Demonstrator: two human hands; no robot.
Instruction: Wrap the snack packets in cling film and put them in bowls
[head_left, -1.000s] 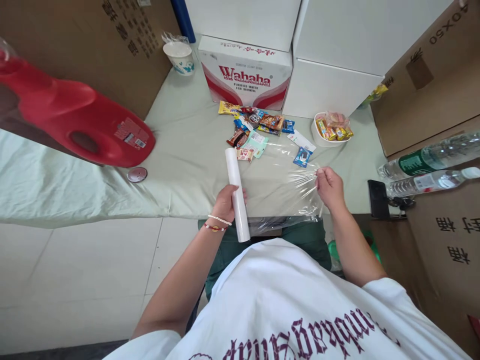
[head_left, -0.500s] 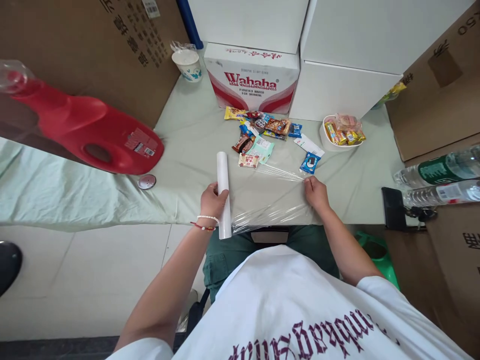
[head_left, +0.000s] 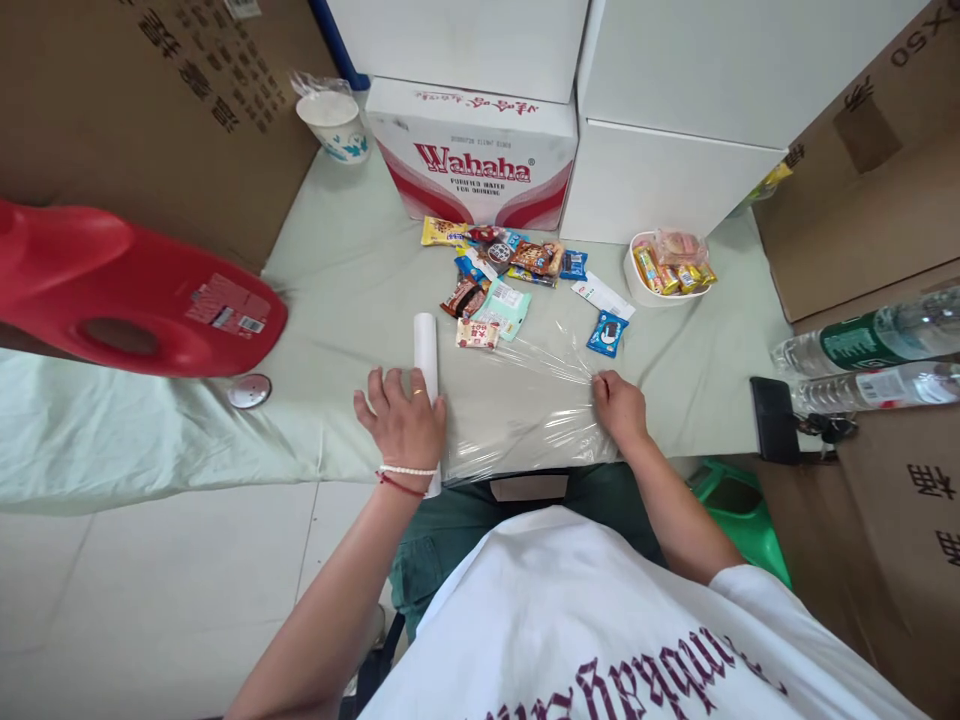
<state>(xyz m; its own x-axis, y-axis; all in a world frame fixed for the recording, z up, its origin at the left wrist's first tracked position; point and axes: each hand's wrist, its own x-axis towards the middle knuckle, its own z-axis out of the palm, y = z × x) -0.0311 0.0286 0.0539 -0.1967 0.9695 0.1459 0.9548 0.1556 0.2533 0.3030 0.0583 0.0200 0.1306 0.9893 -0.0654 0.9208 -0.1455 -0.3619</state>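
Note:
A white roll of plastic wrap (head_left: 426, 345) lies near the table's front edge, pointing away from me. My left hand (head_left: 405, 420) rests over it with the fingers spread, the palm side touching the roll. A clear sheet of plastic wrap (head_left: 517, 410) stretches rightward from the roll, wrinkled and shiny. Its far end is pinched in my right hand (head_left: 619, 408), closed in a fist. Just beyond the sheet lies a pile of wrapped snacks (head_left: 502, 270), with a cream-coloured packet (head_left: 477, 334) closest. Above my right hand lies a blue snack packet (head_left: 607, 334).
A white bowl of snacks (head_left: 660, 292) stands at the back right. Left is a big red jug (head_left: 150, 300) beside a round lid (head_left: 249, 391). A Wahaha carton (head_left: 480, 160) and a paper cup (head_left: 334, 128) stand behind. Bottles (head_left: 870, 345) and a black phone (head_left: 774, 420) sit right.
My left hand has opened from its grip round the roll and now lies over it with spread fingers. My right hand still pinches the sheet. The whole view has shifted slightly.

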